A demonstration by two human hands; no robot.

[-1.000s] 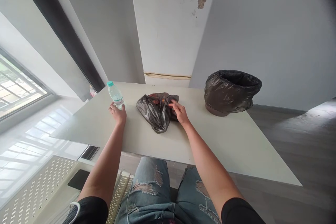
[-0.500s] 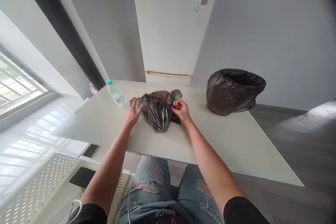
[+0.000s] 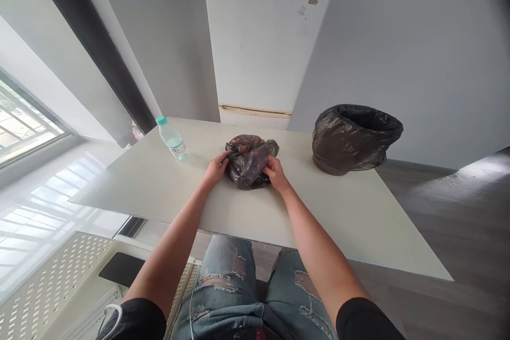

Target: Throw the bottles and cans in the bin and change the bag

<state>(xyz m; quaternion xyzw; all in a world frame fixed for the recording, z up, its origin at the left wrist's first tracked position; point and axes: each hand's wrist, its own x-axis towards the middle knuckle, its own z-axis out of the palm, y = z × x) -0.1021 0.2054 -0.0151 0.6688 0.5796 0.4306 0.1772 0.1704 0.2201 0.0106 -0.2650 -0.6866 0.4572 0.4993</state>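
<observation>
A crumpled black plastic bag [image 3: 249,167] lies on the white table [image 3: 247,212], with something reddish showing faintly through its thin film. My left hand [image 3: 216,169] is closed on the left edge of the bag, thumb and fingers drawn together. On the other side, my right hand [image 3: 275,172] pinches a fold of the bag between thumb and fingers. What the bag contains is mostly hidden by the plastic.
A clear bottle with a green cap [image 3: 172,139] stands at the table's left. To the right is a trash bin [image 3: 346,141] lined with a black bag. Behind the table rises a white refrigerator [image 3: 266,37]. A dark phone-like slab [image 3: 121,269] lies lower left.
My left hand has moved right and closed onto the bag's edge. The bag is bunched more compactly, its near corner pulled back and folded over. My right hand still grips its right side.
</observation>
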